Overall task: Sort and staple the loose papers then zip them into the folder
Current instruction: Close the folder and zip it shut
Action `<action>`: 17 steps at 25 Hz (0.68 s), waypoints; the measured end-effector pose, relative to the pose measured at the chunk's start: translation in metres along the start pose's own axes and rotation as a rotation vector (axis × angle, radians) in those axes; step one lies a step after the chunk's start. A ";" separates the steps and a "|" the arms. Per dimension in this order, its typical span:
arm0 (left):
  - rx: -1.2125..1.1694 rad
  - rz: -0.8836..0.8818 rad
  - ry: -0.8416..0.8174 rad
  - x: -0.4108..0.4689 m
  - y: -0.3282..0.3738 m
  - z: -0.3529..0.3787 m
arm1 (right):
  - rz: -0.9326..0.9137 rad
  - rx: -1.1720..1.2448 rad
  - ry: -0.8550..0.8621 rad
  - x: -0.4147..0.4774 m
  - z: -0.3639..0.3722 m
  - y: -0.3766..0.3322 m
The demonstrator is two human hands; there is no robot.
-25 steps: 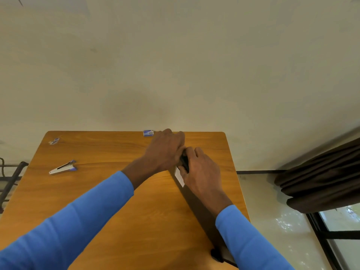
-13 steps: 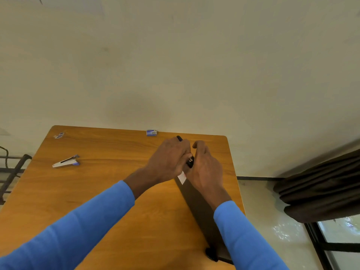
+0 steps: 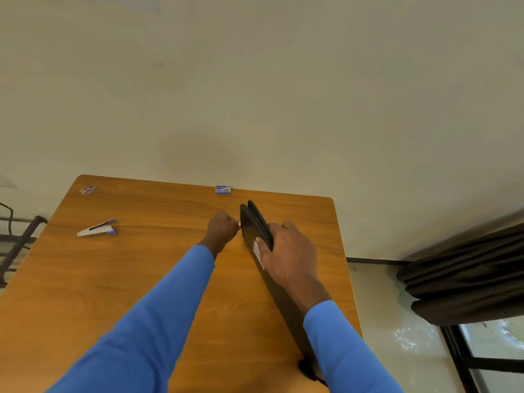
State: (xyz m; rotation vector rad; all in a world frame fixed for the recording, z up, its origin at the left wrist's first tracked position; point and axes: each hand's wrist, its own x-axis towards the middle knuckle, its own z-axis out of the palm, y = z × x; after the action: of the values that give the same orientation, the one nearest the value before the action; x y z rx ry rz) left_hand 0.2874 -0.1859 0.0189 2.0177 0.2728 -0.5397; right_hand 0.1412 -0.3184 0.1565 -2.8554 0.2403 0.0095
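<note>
Both arms come in from the bottom of the frame, two blue sleeves, forearms extended toward centre.

Left hand (image 3: 222, 229): centre frame, curled into a fist with the knuckles up. Thumb and forefinger are pinched together on a small pale tab (image 3: 239, 224) at the folder's left face, near its far end. The tab is too small to identify.

Right hand (image 3: 286, 256): just right of centre, clamped over the folder's top edge. The thumb is on the left face and the other fingers wrap over to the far side.

Folder (image 3: 251, 231): one, black, matte, flat and rigid-looking. It stands on edge on the desk (image 3: 141, 279) and runs diagonally from lower right to upper centre. Two dark layers show at the far end. One white rectangular label (image 3: 256, 249) is on the left face, partly under the thumb.

The desk is orange-brown wood grain with a smooth top and rounded corners.

Other items, one of each, all lying flat on the desk and well apart from the folder:
- stapler (image 3: 97, 228), silver-white body with blue ends, left of frame
- small blue-and-white box (image 3: 223, 189), at the desk's far edge, upper centre
- small blue-white packet (image 3: 88, 189), far-left corner, blurred

Also in view: a plain beige wall (image 3: 255, 80) and a dark brown pleated curtain (image 3: 467, 273) at right.
</note>
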 end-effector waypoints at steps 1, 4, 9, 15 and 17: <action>-0.001 -0.071 0.009 0.007 -0.018 0.010 | -0.002 0.003 0.002 -0.002 0.001 -0.002; 0.168 -0.140 0.043 0.025 -0.052 0.035 | -0.019 0.014 -0.017 -0.007 0.003 -0.002; 0.427 -0.087 0.012 0.025 -0.033 0.046 | 0.008 0.019 -0.017 0.002 -0.010 0.013; -0.006 -0.060 -0.027 -0.030 -0.068 0.059 | 0.349 -0.069 -0.031 -0.040 -0.031 0.085; -0.048 -0.091 -0.179 -0.066 -0.085 0.077 | 0.473 0.053 0.028 -0.051 -0.029 0.117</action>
State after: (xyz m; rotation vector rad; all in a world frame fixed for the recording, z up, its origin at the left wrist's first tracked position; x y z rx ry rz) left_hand 0.1748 -0.2100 -0.0461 1.9031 0.2666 -0.7589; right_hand 0.0710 -0.4285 0.1540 -2.6780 0.8982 0.0567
